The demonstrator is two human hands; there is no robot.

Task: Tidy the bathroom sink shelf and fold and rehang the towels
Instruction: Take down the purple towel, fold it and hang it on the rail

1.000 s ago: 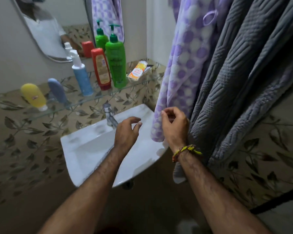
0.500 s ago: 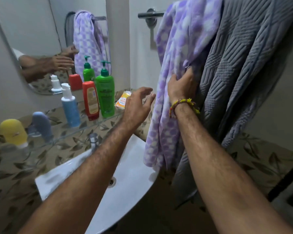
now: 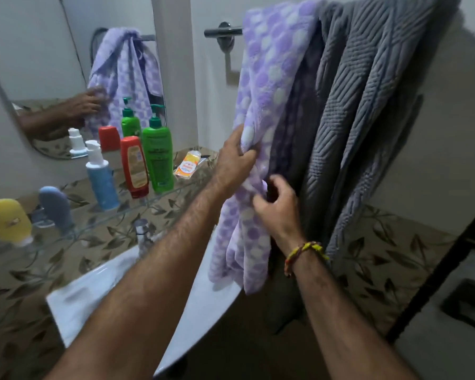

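Observation:
A purple-and-white checked towel (image 3: 269, 78) hangs bunched over the chrome towel bar (image 3: 222, 31), with a grey ribbed towel (image 3: 368, 91) draped to its right. My left hand (image 3: 235, 160) is shut on the purple towel's left edge at mid height. My right hand (image 3: 280, 212), with a yellow and red thread band at the wrist, rests lower on the towel's inner edge with fingers curled; its grip is hidden. Along the glass shelf (image 3: 159, 198) stand a green pump bottle (image 3: 158, 157), a red bottle (image 3: 134, 167), a blue pump bottle (image 3: 100, 178), and an orange sachet (image 3: 187, 165).
A yellow bottle (image 3: 7, 220) and a grey-blue bottle (image 3: 56, 209) lie at the shelf's left end. The white sink (image 3: 203, 305) with its chrome tap (image 3: 142, 237) sits below. A mirror (image 3: 66, 64) on the left wall reflects towel and hand. Leaf-pattern tiles cover the lower walls.
My left hand reached right and took hold of the purple towel's edge. My right hand dropped from higher on the towel to lower. The camera tilted up toward the bar.

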